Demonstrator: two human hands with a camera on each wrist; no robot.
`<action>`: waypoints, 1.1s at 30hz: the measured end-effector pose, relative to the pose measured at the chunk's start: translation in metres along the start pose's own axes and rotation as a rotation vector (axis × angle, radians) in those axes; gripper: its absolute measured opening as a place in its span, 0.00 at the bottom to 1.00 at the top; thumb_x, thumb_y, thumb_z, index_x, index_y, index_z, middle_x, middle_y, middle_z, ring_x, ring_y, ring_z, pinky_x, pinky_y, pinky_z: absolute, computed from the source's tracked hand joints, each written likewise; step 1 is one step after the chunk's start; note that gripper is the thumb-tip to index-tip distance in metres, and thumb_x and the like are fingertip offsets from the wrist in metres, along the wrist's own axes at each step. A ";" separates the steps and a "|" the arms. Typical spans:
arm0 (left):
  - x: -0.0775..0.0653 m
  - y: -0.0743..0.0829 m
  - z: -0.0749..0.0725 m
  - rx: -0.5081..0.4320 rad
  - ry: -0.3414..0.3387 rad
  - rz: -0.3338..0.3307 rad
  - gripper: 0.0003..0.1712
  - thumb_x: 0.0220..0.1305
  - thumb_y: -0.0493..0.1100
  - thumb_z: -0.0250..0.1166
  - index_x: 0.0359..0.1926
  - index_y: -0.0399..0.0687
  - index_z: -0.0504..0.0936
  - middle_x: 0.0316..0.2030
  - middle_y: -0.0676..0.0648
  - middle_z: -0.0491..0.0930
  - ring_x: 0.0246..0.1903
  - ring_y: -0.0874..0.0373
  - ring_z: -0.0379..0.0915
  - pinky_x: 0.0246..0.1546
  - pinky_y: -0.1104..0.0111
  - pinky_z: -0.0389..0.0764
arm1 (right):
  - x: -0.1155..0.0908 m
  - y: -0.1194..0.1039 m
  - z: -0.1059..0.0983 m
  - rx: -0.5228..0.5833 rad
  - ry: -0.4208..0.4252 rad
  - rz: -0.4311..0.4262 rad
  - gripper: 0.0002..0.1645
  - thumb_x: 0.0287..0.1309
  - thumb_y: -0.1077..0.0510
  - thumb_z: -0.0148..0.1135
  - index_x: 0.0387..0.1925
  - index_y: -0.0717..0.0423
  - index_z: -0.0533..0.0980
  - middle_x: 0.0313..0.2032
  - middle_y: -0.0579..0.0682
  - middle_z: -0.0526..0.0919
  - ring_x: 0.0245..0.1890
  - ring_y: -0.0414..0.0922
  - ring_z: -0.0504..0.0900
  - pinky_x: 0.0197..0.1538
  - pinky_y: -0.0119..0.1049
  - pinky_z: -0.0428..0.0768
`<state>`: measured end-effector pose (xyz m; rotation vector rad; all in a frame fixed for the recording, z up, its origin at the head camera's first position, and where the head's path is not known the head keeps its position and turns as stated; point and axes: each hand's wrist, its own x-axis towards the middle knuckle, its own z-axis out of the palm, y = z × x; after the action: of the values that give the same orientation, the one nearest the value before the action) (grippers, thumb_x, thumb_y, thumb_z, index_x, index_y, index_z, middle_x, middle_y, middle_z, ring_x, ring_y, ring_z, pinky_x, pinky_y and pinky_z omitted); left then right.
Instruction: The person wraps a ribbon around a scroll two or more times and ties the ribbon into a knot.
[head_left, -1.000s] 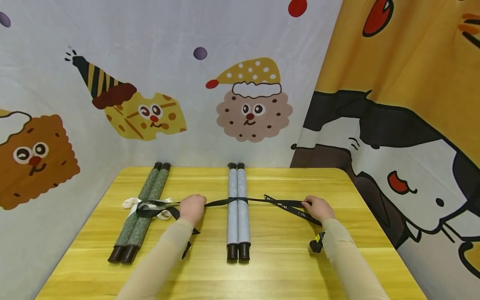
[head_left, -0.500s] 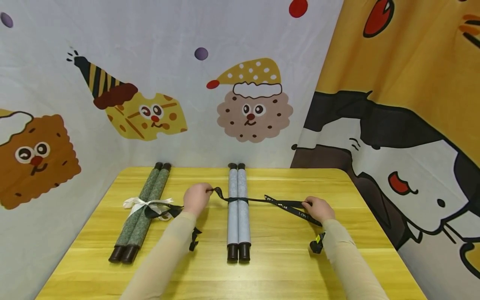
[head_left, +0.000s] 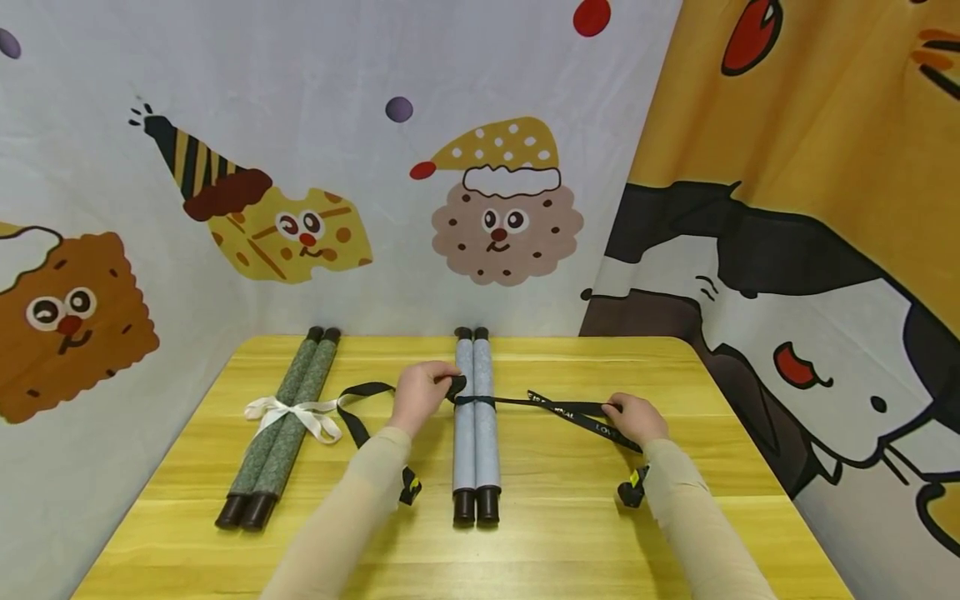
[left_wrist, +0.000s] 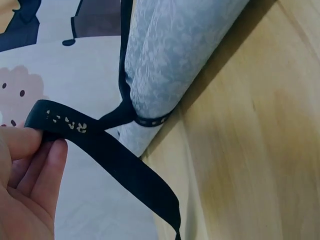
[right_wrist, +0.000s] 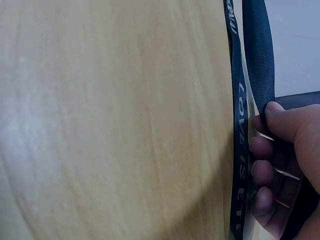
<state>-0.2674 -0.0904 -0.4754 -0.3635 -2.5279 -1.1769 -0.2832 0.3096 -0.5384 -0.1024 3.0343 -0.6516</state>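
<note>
A pale blue scroll [head_left: 487, 454], its two rolls side by side with dark knobs, lies in the middle of the table. A black ribbon [right_wrist: 258, 55] with light printed letters passes round it. My left hand [head_left: 417, 398] pinches one side of the ribbon just left of the scroll, folding it into a loop; the tail [left_wrist: 135, 172] hangs from the fingers in the left wrist view. Off to the right, my right hand [head_left: 637, 418] pinches the other side between thumb and forefinger, holding that stretch taut. Its loose end [right_wrist: 240, 150] trails beside the fingers.
Left of the blue scroll lies a green scroll [head_left: 258, 458], tied with a white ribbon bow [head_left: 300, 412]. The yellow wood table [head_left: 562, 533] runs back to a white curtain [head_left: 315, 83] with cartoon prints.
My left hand has moved right and slightly up, bringing its ribbon side to the blue scroll; that stretch has gone slack and become a loop. My right hand has stayed in place.
</note>
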 end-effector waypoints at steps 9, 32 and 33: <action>-0.005 0.001 0.000 -0.003 0.016 0.015 0.11 0.61 0.29 0.67 0.40 0.45 0.90 0.41 0.47 0.87 0.42 0.50 0.83 0.43 0.58 0.82 | 0.001 -0.017 -0.009 -0.057 -0.032 -0.024 0.11 0.68 0.53 0.60 0.41 0.56 0.81 0.36 0.52 0.83 0.33 0.50 0.80 0.39 0.50 0.78; -0.008 0.008 -0.007 0.128 0.036 0.149 0.12 0.61 0.29 0.67 0.41 0.46 0.90 0.40 0.47 0.87 0.42 0.51 0.83 0.42 0.59 0.83 | 0.044 -0.115 0.002 -0.121 -0.025 -0.178 0.15 0.61 0.56 0.67 0.49 0.56 0.83 0.42 0.52 0.85 0.41 0.50 0.83 0.44 0.50 0.81; -0.008 0.008 -0.007 0.128 0.036 0.148 0.12 0.61 0.29 0.67 0.41 0.46 0.90 0.40 0.48 0.87 0.42 0.50 0.83 0.43 0.59 0.83 | 0.045 -0.115 0.005 -0.131 -0.034 -0.173 0.15 0.61 0.55 0.68 0.48 0.55 0.84 0.42 0.52 0.85 0.40 0.50 0.83 0.43 0.50 0.81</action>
<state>-0.2553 -0.0915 -0.4688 -0.4831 -2.4824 -0.9535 -0.3210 0.1995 -0.4962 -0.3788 3.0560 -0.4535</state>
